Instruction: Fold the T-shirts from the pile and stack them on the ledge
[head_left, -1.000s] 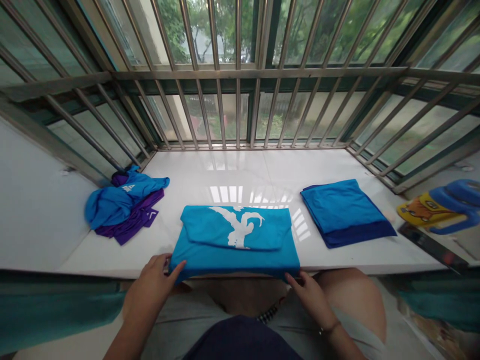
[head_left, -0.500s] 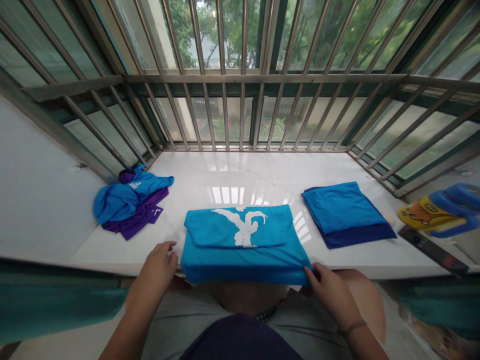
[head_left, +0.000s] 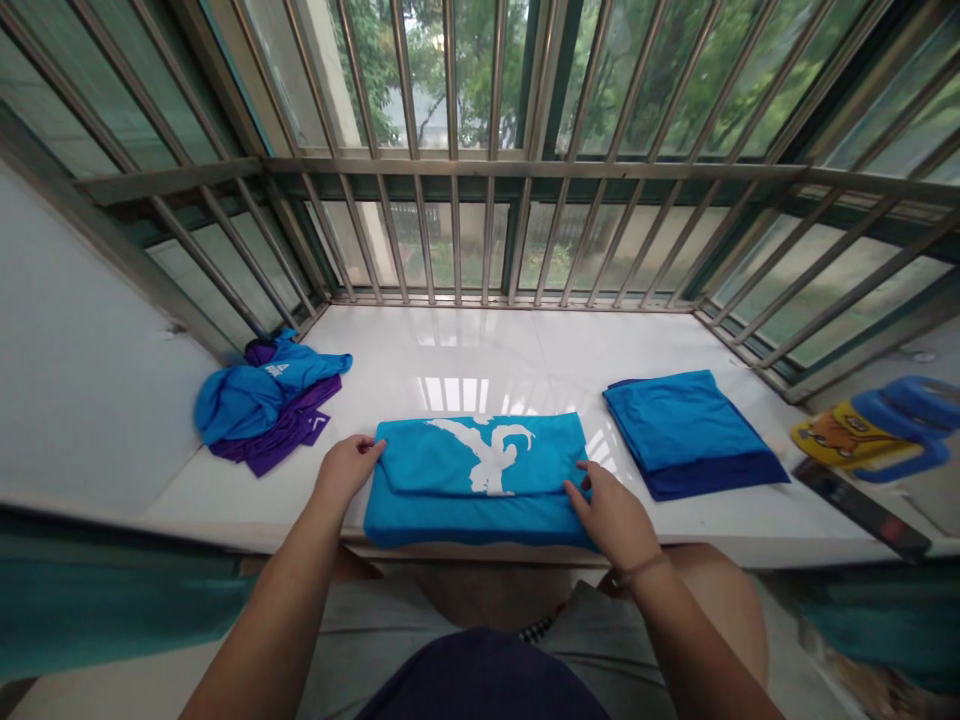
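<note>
- Turquoise shirt [head_left: 480, 485], folded, lies at the near edge of the sill [head_left: 525, 350].
- Your right hand [head_left: 611, 512] lies flat, hiding its right corner.
- Your left hand [head_left: 346, 468] meets its left end; whether it grips, you cannot tell.

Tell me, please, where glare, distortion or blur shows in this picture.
Head view: window daylight leaves striped glare on the glossy white ledge behind the folded blue shirt; the wide lens bows the window bars outward near the edges; the shirt looks sharp.
</note>
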